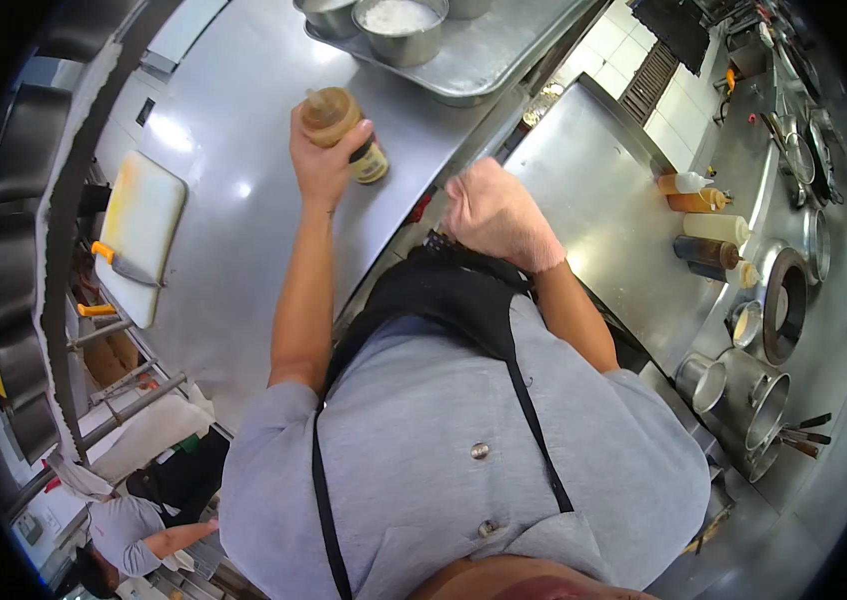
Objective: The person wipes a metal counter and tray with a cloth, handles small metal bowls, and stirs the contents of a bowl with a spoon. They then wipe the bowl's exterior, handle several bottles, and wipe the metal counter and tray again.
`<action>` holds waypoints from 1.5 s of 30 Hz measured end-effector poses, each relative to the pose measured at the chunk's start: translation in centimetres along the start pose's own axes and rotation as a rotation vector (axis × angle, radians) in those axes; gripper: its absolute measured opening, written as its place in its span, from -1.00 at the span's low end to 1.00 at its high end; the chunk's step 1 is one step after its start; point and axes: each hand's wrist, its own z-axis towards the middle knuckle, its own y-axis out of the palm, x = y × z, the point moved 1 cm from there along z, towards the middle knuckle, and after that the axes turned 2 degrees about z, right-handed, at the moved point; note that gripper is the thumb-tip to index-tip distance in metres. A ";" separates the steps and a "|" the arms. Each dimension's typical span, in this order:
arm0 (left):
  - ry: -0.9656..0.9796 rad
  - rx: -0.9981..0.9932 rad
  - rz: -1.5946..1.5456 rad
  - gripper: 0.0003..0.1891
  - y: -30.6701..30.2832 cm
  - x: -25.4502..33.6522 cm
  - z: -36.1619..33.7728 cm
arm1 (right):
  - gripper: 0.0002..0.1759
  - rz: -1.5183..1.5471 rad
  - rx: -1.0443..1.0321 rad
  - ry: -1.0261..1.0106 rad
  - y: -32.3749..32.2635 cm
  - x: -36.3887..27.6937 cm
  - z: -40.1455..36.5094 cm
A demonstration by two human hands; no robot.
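Observation:
My left hand [322, 160] is wrapped round an amber-brown squeeze bottle [334, 108]. The bottle's nozzle points up toward me, and a pale label shows low on its side. Under it is the steel worktop [234, 200]. A pink cloth [514, 215] covers my right hand [484, 205], which is closed in front of my black apron [434, 300], near the counter edge. Most of the fingers of that hand are hidden under the cloth.
A metal tray [484, 65] with steel containers [399, 40] stands ahead. At left, a knife [129, 265] lies on a white cutting board [154, 220]. Several squeeze bottles [714, 230] and steel pots [769, 400] are to the right. Another person [129, 530] works at lower left.

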 end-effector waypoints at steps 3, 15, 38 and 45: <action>0.001 0.023 0.089 -0.46 -1.8 -2.6 -0.9 | -0.87 0.306 0.101 -0.093 -0.6 0.2 0.9; -0.039 -0.056 0.759 -0.38 0.1 -2.6 -14.0 | -0.76 0.208 0.313 -0.355 1.5 1.8 1.4; 0.114 -0.221 0.884 -0.42 -9.0 -13.7 -4.9 | -0.63 0.769 -0.499 -0.563 4.2 -6.3 18.5; -0.113 -0.164 0.369 -0.38 -4.9 -7.9 -3.5 | -0.65 0.885 -0.541 -0.533 4.6 -5.7 17.3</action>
